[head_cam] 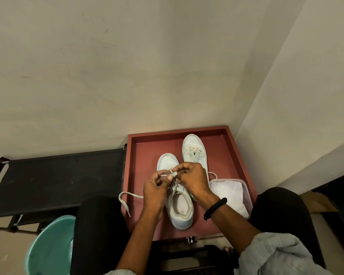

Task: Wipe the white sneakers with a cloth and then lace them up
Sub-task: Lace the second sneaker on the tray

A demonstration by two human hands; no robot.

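Two white sneakers stand in a red-brown tray (pixel 232 155). The near sneaker (pixel 179 209) points away from me, its heel toward the tray's front. Over its lace area, my left hand (pixel 157 187) and my right hand (pixel 193 179) both pinch the white lace (pixel 174 174) between their fingertips. One loose lace end (pixel 125 199) trails left over the tray's rim. The far sneaker (pixel 195 149) sits behind to the right with laces in it. A folded white cloth (pixel 229 193) lies in the tray's right part, beside my right wrist.
A black shelf (pixel 54 181) adjoins the tray on the left. A teal plastic tub (pixel 50 247) stands at lower left by my knee. Walls close in behind and to the right. My dark-trousered knees flank the tray's front edge.
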